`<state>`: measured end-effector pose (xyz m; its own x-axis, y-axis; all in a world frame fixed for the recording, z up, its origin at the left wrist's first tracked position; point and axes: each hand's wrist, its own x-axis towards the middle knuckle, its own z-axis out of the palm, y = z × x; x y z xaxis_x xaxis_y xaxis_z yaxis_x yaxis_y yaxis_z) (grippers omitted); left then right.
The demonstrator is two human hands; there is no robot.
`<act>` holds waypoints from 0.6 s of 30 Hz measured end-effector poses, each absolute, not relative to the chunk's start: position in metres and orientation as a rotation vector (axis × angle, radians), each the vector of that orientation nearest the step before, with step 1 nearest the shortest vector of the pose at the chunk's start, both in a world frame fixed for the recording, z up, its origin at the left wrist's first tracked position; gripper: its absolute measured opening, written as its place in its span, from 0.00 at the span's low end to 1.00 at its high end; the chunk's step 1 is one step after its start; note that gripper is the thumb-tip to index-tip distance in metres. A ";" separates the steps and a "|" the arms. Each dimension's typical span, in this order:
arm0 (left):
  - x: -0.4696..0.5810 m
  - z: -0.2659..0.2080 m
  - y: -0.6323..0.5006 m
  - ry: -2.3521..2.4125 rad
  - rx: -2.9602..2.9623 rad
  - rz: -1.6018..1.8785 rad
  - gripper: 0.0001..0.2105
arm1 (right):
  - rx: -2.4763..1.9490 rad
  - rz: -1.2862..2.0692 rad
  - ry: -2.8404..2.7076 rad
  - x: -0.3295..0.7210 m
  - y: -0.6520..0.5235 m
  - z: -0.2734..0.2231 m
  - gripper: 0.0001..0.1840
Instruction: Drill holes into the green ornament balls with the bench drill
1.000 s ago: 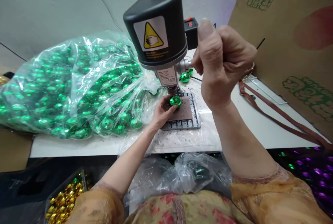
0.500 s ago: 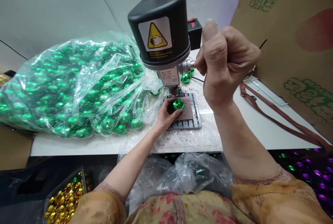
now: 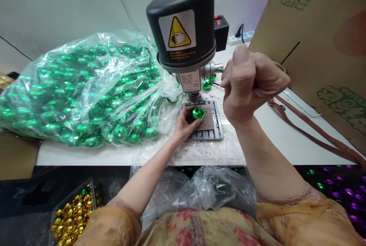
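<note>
The left hand (image 3: 184,125) has thumb and fingers closed about a green bead (image 3: 199,113), located on the brown pad (image 3: 209,122) below the drill head (image 3: 183,25). The right hand (image 3: 253,82) is raised at right, fingers curled; whether it clasps anything cannot be told.

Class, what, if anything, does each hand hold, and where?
Left hand: green ball, around its left and near sides. Right hand: curled; any grip is hidden.
</note>
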<state>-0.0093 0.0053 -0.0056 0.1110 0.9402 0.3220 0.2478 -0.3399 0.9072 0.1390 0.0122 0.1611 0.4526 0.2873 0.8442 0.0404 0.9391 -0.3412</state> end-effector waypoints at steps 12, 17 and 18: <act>-0.010 -0.005 0.004 1.168 1.714 1.247 0.25 | -0.216 0.053 -1.082 0.139 0.025 0.144 0.30; -0.010 -0.004 0.004 1.172 1.718 1.255 0.25 | -0.195 0.046 -1.063 0.137 0.023 0.141 0.30; -0.010 -0.004 0.004 1.173 1.719 1.257 0.24 | -0.188 0.047 -1.058 0.137 0.023 0.141 0.30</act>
